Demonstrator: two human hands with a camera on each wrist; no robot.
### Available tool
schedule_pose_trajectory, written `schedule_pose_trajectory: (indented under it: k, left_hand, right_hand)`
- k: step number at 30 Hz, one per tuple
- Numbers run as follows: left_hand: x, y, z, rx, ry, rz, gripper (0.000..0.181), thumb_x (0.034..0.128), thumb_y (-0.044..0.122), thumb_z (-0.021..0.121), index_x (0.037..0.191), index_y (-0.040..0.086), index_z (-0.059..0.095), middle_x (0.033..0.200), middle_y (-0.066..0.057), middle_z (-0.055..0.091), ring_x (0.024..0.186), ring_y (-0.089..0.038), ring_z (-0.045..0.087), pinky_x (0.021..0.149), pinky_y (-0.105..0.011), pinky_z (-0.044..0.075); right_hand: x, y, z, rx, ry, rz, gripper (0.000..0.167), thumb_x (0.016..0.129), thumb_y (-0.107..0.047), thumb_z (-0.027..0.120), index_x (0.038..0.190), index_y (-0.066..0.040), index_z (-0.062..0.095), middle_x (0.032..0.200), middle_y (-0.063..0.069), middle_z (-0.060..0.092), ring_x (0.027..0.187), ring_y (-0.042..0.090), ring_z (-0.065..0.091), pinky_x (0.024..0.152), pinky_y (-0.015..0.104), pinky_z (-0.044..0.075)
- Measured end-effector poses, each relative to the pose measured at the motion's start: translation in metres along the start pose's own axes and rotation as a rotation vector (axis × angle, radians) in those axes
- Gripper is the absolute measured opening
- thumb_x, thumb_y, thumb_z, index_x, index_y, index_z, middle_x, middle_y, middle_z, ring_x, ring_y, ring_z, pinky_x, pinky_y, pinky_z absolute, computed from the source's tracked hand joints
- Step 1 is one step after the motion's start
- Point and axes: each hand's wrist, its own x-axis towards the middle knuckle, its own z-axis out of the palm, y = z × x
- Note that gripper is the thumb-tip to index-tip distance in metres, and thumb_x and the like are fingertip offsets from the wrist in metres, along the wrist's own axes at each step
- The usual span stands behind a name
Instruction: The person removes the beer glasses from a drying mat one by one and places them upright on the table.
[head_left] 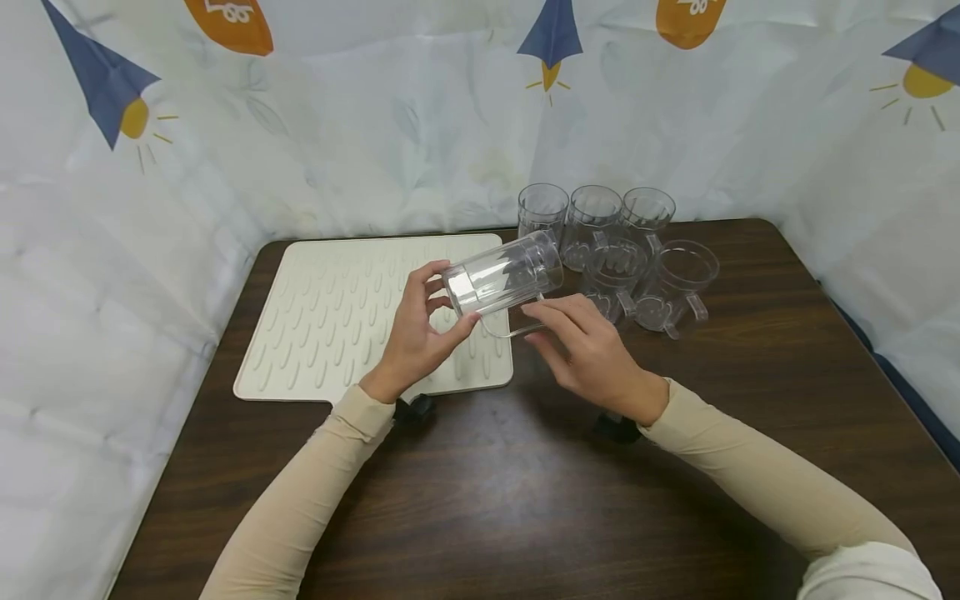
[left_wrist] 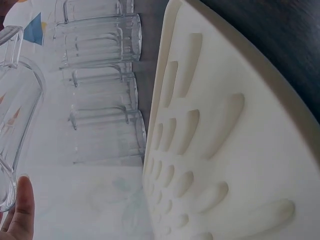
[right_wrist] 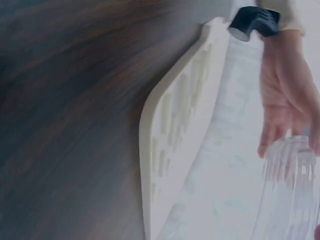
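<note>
A clear glass mug (head_left: 506, 271) is held in the air, tipped on its side, over the right part of the cream drying mat (head_left: 300, 387). My left hand (head_left: 423, 333) grips it around its thick-bottomed left end. At the handle on the lower side, my right hand (head_left: 592, 350) pinches with thumb and fingers. The right wrist view shows the left hand (right_wrist: 285, 95) at the end of the mug (right_wrist: 287, 195); only a bit of the right hand appears at the edge. In the left wrist view, part of the mug (left_wrist: 20, 115) and a left-hand digit (left_wrist: 22, 210) are visible.
Several more clear glass mugs (head_left: 686, 279) stand upright in two rows at the back of the dark wooden table (head_left: 525, 500), right of the mat. Behind them hangs a white printed sheet (head_left: 390, 150), which also runs along both sides.
</note>
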Motion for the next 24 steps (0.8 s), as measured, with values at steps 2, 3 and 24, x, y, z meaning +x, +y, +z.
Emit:
schedule_pose_trajectory:
  k: [2, 3, 24]
  left_hand:
    - [0.000, 0.000, -0.001, -0.003, 0.001, 0.002, 0.076, 0.0865, -0.001, 0.078, 0.148, -0.003, 0.033, 0.146, -0.023, 0.045, 0.129, -0.036, 0.061, 0.095, -0.017, 0.056]
    - [0.000, 0.000, -0.001, -0.003, 0.002, 0.000, 0.076, 0.0865, -0.001, 0.078, 0.148, -0.003, 0.034, 0.147, -0.023, 0.044, 0.130, -0.036, 0.061, 0.096, -0.017, 0.056]
    - [0.001, 0.003, -0.008, -0.022, 0.034, 0.020, 0.076, 0.0861, -0.005, 0.076, 0.148, -0.005, 0.032, 0.147, -0.024, 0.043, 0.130, -0.035, 0.058, 0.098, -0.018, 0.055]
  right_hand:
    - [-0.001, 0.002, 0.001, 0.052, 0.040, 0.030, 0.036, 0.103, -0.025, 0.064, 0.125, 0.004, 0.067, 0.111, 0.017, 0.070, 0.098, 0.028, 0.067, 0.084, 0.038, 0.059]
    - [-0.002, 0.003, 0.001, 0.076, 0.047, 0.051, 0.039, 0.102, -0.026, 0.065, 0.126, 0.004, 0.066, 0.112, 0.017, 0.070, 0.098, 0.027, 0.067, 0.084, 0.037, 0.059]
    - [-0.020, 0.003, 0.014, 0.594, 0.186, 0.547, 0.054, 0.081, 0.017, 0.077, 0.131, 0.011, 0.056, 0.112, 0.025, 0.067, 0.100, 0.015, 0.067, 0.091, 0.017, 0.058]
